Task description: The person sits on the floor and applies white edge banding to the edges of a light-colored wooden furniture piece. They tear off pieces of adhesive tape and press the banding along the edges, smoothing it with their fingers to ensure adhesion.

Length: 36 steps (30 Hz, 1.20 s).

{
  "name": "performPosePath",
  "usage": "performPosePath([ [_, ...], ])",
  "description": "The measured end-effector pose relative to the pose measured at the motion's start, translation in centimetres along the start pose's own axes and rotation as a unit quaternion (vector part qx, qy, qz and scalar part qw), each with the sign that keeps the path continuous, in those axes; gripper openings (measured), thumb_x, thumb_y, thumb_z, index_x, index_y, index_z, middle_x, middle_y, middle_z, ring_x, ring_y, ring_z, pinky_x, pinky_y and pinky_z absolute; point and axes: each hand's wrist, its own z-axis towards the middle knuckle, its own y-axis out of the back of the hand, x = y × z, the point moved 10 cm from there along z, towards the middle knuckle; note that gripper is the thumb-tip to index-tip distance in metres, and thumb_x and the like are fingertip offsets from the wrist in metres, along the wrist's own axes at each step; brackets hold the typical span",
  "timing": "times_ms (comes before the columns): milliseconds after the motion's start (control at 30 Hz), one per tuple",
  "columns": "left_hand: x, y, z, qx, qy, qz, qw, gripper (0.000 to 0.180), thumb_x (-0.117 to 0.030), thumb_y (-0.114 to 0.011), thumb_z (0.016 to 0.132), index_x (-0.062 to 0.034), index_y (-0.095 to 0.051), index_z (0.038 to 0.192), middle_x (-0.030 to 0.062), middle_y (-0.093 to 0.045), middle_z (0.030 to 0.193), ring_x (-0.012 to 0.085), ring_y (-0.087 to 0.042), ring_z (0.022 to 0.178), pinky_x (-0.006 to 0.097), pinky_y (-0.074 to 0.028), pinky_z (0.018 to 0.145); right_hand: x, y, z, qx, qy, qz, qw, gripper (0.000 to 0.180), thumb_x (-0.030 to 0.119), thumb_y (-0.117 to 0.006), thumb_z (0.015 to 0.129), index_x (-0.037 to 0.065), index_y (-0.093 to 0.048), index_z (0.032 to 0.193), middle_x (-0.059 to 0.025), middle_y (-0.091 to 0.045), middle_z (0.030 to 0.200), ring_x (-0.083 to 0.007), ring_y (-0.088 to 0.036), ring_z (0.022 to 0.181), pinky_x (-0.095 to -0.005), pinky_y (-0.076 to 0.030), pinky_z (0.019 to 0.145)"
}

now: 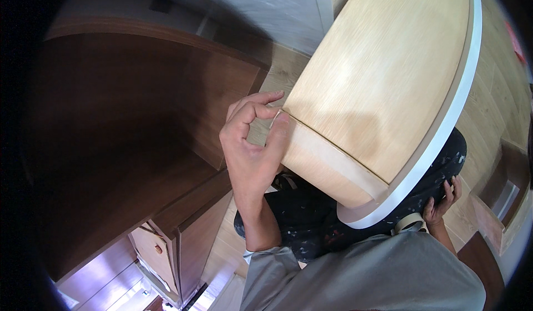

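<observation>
A light wood drawer-like piece [383, 78] with a white panel [438, 144] along its right side lies tilted across my knees. My left hand [255, 136] pinches its left corner between thumb and forefinger, the other fingers curled loosely above. Below that corner runs a narrow side strip [327, 161], with a thin dark seam between it and the large flat face. My right hand [443, 202] rests on my dark, paint-specked trousers beyond the white panel, its fingers stretched out and apart. Near it, a pale roll of tape [410, 221] sits against my lap, partly covered by my grey shirt.
A dark brown open cabinet [122, 89] fills the left side, close to my left hand. Behind the piece stands something sheeted in pale plastic [294, 11]. An open wooden box or drawer [502, 189] is on the wood-look floor [494, 94] at right.
</observation>
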Motion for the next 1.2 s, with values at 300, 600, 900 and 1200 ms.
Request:
performPosePath([
  [300, -0.5, 0.0, -0.1, 0.000, -0.001, 0.017, 1.000, 0.008, -0.004, -0.078, 0.084, -0.0001, -0.074, 0.090, 0.0146, -0.079, 0.117, 0.0285, -0.067, 0.117, 0.044, -0.046, 0.108, 0.0, 0.0, -0.1, -0.003, 0.005, 0.003, 1.000, 0.060, 0.038, -0.061, 0.100, 0.003, -0.054, 0.148, -0.0253, -0.045, 0.154, -0.0454, -0.038, 0.149, -0.0599, -0.029, 0.124],
  [600, -0.1, 0.0, -0.5, -0.003, 0.005, 0.003, 1.000, 0.010, -0.004, -0.077, 0.086, 0.0004, -0.074, 0.094, 0.0144, -0.079, 0.117, 0.0275, -0.066, 0.118, 0.044, -0.046, 0.109, 0.0, -0.1, -0.1, -0.008, 0.002, 0.005, 1.000, 0.059, 0.038, -0.062, 0.099, 0.003, -0.054, 0.147, -0.0256, -0.046, 0.153, -0.0456, -0.039, 0.149, -0.0602, -0.028, 0.124],
  [900, 0.6, 0.2, -0.9, 0.005, 0.011, -0.030, 0.999, 0.013, -0.003, -0.075, 0.086, 0.0001, -0.076, 0.099, 0.0151, -0.079, 0.117, 0.0267, -0.065, 0.119, 0.044, -0.046, 0.109, 0.1, -0.1, 0.0, -0.006, 0.005, 0.008, 1.000, 0.060, 0.037, -0.062, 0.099, 0.004, -0.054, 0.148, -0.0254, -0.046, 0.153, -0.0456, -0.039, 0.149, -0.0602, -0.028, 0.124],
  [1200, 1.8, -0.1, -1.1, -0.001, 0.030, -0.034, 0.999, 0.016, -0.010, -0.077, 0.094, 0.0016, -0.075, 0.104, 0.0144, -0.077, 0.119, 0.0240, -0.067, 0.114, 0.040, -0.047, 0.106, 0.0, -0.1, 0.0, -0.010, 0.006, 0.006, 1.000, 0.060, 0.038, -0.062, 0.099, 0.003, -0.054, 0.146, -0.0264, -0.046, 0.153, -0.0458, -0.040, 0.148, -0.0604, -0.029, 0.124],
])
